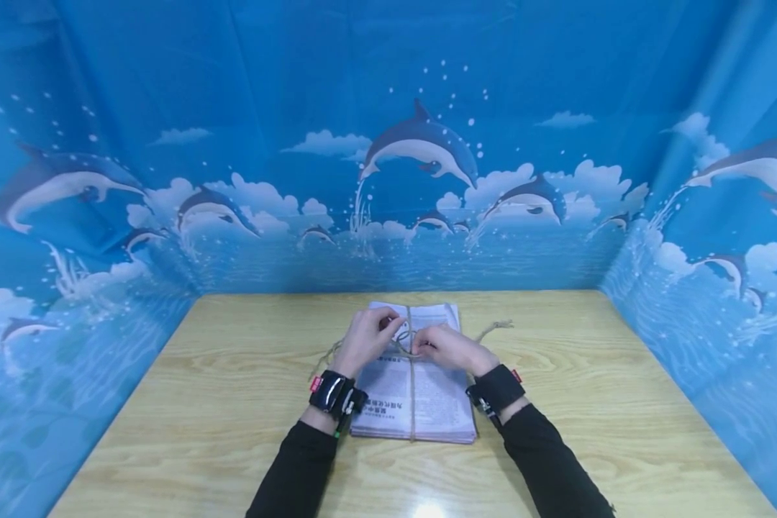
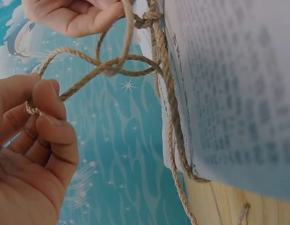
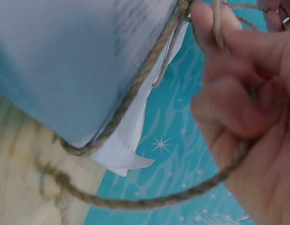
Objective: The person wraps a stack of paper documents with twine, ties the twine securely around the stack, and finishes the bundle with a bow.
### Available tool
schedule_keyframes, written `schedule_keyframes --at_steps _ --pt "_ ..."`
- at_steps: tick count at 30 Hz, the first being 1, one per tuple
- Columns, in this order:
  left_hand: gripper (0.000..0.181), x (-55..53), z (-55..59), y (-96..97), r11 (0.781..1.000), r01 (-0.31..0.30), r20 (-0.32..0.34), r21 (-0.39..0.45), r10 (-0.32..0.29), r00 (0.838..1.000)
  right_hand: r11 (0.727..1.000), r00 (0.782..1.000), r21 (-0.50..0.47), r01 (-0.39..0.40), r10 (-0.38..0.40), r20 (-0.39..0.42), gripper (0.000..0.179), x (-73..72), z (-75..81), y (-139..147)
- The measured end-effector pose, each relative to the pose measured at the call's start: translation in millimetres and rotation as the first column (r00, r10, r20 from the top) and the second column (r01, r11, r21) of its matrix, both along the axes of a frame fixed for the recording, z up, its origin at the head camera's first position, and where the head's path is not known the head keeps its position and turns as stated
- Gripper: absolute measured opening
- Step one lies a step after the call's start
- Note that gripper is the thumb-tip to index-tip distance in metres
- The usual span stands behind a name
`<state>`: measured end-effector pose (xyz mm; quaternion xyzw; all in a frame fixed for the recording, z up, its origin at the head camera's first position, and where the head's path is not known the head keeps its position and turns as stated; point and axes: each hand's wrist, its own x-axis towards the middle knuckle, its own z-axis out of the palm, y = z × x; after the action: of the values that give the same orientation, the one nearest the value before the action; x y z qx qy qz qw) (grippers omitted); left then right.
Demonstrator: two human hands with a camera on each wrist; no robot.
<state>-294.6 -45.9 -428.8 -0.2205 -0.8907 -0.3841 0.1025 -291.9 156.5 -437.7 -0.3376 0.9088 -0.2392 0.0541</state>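
Observation:
A stack of printed newspapers [image 1: 443, 406] lies on the table, with brown twine [image 1: 412, 403] running lengthwise and crosswise around it. Over the crossing, my left hand [image 1: 365, 339] pinches a bight of twine between thumb and fingers. The left wrist view shows this loop [image 2: 81, 80] raised off the paper, crossing another strand near a knot [image 2: 149, 18]. Close beside it, my right hand [image 1: 450, 345] grips twine with curled fingers. A twine tail [image 3: 149, 202] hangs from that hand in the right wrist view and ends in a knot.
The wooden table [image 1: 233, 403] spreads on both sides of the stack. One loose twine end [image 1: 495, 327] reaches out to the right, another [image 1: 324, 360] to the left. A blue dolphin-print curtain [image 1: 285, 180] encloses the back and sides.

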Motion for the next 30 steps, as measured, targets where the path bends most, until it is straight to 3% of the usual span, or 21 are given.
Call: schedule_keyframes --at_steps 6,11,16,22,30 --pt "0.026 0.3 -0.3 0.8 1.000 -0.009 -0.008 -0.010 0.009 1.000 0.999 0.995 0.012 -0.048 0.049 -0.089 0.017 3.4 -0.1 -3.5" --pt "0.026 0.8 -0.2 1.2 1.000 -0.005 0.004 -0.007 0.005 1.000 0.999 0.988 -0.011 -0.040 0.038 -0.151 0.009 4.2 -0.8 -6.6" --pt "0.025 0.4 -1.1 1.4 1.000 0.006 0.014 0.003 -0.006 1.000 0.999 0.996 -0.012 0.032 -0.033 -0.079 0.014 3.1 -3.1 -8.3" --pt "0.025 -0.4 -1.6 1.6 1.000 0.007 0.000 0.005 -0.007 1.000 0.998 0.999 -0.045 0.041 -0.041 0.019 0.034 -1.1 -5.9 -5.9" --pt "0.025 -1.0 -3.0 2.6 1.000 -0.003 -0.009 -0.017 0.002 1.000 0.995 0.997 -0.061 0.075 -0.076 -0.003 0.032 -2.7 -7.0 -1.2"
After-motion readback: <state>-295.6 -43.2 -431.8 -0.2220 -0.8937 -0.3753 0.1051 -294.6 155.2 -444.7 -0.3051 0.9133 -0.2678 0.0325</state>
